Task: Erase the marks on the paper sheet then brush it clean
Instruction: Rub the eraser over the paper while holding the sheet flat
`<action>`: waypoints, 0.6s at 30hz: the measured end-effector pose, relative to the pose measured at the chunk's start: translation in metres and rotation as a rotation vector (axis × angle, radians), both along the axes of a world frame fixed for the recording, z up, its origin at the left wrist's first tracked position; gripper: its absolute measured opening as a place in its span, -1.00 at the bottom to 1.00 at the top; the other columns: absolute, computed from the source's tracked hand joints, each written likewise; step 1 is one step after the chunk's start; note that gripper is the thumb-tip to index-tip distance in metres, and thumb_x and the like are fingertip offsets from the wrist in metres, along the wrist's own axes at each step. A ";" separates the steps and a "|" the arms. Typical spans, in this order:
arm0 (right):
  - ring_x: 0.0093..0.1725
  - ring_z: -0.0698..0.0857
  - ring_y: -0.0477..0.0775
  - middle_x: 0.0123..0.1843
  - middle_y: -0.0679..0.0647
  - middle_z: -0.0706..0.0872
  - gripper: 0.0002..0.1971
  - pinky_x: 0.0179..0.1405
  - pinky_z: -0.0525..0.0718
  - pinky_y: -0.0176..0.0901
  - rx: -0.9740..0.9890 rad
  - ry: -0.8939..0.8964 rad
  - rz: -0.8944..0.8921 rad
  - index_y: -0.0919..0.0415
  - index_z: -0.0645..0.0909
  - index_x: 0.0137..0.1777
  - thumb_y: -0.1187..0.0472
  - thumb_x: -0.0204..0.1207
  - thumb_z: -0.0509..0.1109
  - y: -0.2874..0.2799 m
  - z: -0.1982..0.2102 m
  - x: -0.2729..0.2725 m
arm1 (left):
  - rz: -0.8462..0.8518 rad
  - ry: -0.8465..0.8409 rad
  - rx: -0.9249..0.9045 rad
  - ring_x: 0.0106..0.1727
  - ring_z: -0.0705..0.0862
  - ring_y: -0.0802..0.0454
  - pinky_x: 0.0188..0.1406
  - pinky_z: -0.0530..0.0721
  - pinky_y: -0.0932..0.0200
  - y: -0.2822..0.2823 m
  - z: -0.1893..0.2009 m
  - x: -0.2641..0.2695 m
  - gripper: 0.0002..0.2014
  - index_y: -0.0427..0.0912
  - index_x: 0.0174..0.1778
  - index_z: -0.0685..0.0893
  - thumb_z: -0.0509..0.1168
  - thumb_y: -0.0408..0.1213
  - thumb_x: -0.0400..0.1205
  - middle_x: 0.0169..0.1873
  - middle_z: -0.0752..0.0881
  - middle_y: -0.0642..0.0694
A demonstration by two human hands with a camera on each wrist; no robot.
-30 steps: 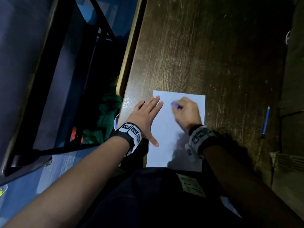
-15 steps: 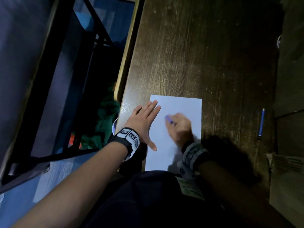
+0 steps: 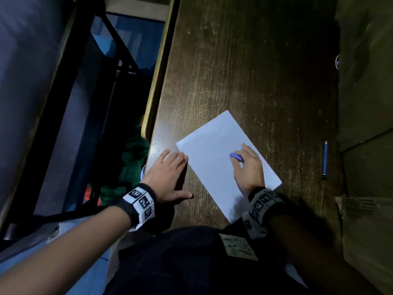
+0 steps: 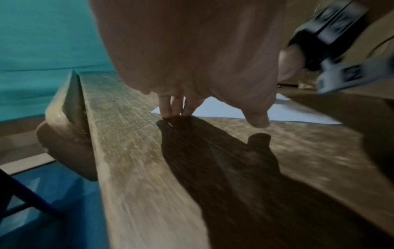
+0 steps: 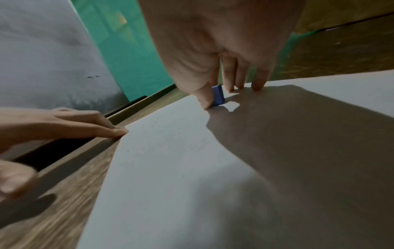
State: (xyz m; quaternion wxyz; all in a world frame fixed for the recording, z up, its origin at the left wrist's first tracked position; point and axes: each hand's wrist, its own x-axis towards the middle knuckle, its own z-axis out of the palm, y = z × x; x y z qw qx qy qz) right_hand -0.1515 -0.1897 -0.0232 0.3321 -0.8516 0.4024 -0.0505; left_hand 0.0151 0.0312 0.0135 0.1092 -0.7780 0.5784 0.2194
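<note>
A white paper sheet (image 3: 214, 167) lies askew on the dark wooden table (image 3: 244, 71), near its front edge. My right hand (image 3: 239, 161) rests on the sheet and pinches a small blue eraser (image 3: 235, 156) between thumb and forefinger. In the right wrist view the eraser (image 5: 218, 97) stands on edge against the paper (image 5: 181, 168), with the other fingertips (image 5: 259, 84) touching the sheet. My left hand (image 3: 178, 175) lies flat on the bare wood, its fingertips (image 4: 172, 109) at the sheet's left edge (image 4: 287, 111). I see only faint specks on the paper, no clear marks.
A blue pencil (image 3: 324, 160) lies on the table to the right of the sheet. The table's left edge (image 3: 157, 92) drops to a blue floor with a dark metal frame (image 3: 119, 50). Brown cardboard (image 3: 365, 103) lines the right side.
The sheet has turned from square to askew. My left hand has come off the paper onto the wood beside it. My right hand with the eraser has shifted right.
</note>
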 end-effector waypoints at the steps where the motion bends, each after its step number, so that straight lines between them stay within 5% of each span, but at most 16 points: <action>1: 0.57 0.42 0.04 0.50 0.11 0.58 -0.90 0.54 0.41 -0.03 0.015 0.001 0.041 0.14 0.71 0.05 0.26 0.62 0.38 0.001 0.001 0.004 | 0.003 0.025 -0.034 0.69 0.30 -0.15 0.74 -0.04 -0.18 0.006 0.000 -0.004 0.18 -0.30 0.75 0.27 -0.08 0.67 0.50 0.67 0.37 -0.18; 3: 0.61 0.35 -0.05 0.56 0.07 0.51 -0.93 0.55 0.33 -0.18 0.067 -0.039 0.109 0.09 0.68 0.01 0.25 0.62 0.39 0.000 0.007 0.013 | -0.011 0.071 -0.110 0.40 0.58 -0.14 0.62 0.20 -0.13 0.015 0.001 -0.011 0.06 -0.25 0.55 0.56 -0.06 0.64 0.52 0.39 0.61 -0.13; 6: 0.60 0.31 -0.25 0.57 -0.01 0.51 -0.91 0.52 0.33 -0.31 0.192 -0.064 0.289 0.02 0.67 -0.05 0.25 0.60 0.41 -0.001 0.016 0.021 | 0.018 0.184 -0.194 0.12 0.63 -0.05 0.31 0.47 -0.02 0.020 0.009 -0.014 -0.22 -0.05 0.25 0.76 -0.06 0.49 0.61 0.08 0.65 0.01; 9: 0.60 0.31 -0.25 0.56 -0.06 0.51 -0.93 0.59 0.33 -0.19 0.157 0.040 0.554 0.01 0.69 -0.02 0.19 0.62 0.38 0.004 0.022 0.024 | 0.149 0.258 -0.283 0.32 0.60 -0.17 0.20 0.65 -0.10 0.011 0.008 -0.005 -0.44 -0.13 0.31 0.70 0.28 0.25 0.61 0.29 0.60 -0.11; 12: 0.42 0.51 -0.15 0.36 -0.10 0.68 -0.89 0.44 0.49 -0.18 0.047 0.045 0.590 0.04 0.69 0.04 0.16 0.65 0.32 0.011 0.028 0.029 | 0.189 0.248 -0.122 0.80 0.05 -0.11 0.69 0.27 -0.11 -0.001 -0.008 0.004 0.10 -0.08 0.78 0.20 0.56 0.29 0.42 0.79 0.06 -0.09; 15: 0.00 0.60 -0.13 -0.01 -0.15 0.65 -0.87 0.07 0.62 -0.18 0.003 -0.036 0.518 0.00 0.70 0.08 0.12 0.67 0.31 0.020 0.032 0.036 | 0.186 0.217 -0.042 0.80 -0.27 -0.01 0.78 -0.15 -0.05 -0.007 -0.017 0.011 0.39 -0.04 0.83 -0.20 0.51 0.47 0.31 0.80 -0.30 0.01; 18: 0.01 0.63 -0.14 0.03 -0.14 0.66 -0.80 0.12 0.61 -0.24 0.088 -0.005 0.554 0.01 0.68 0.22 0.08 0.65 0.33 0.036 0.030 0.045 | 0.167 0.185 -0.008 0.79 -0.33 0.02 0.77 -0.25 -0.03 -0.009 -0.017 0.013 0.50 -0.05 0.82 -0.28 0.52 0.53 0.22 0.78 -0.38 0.00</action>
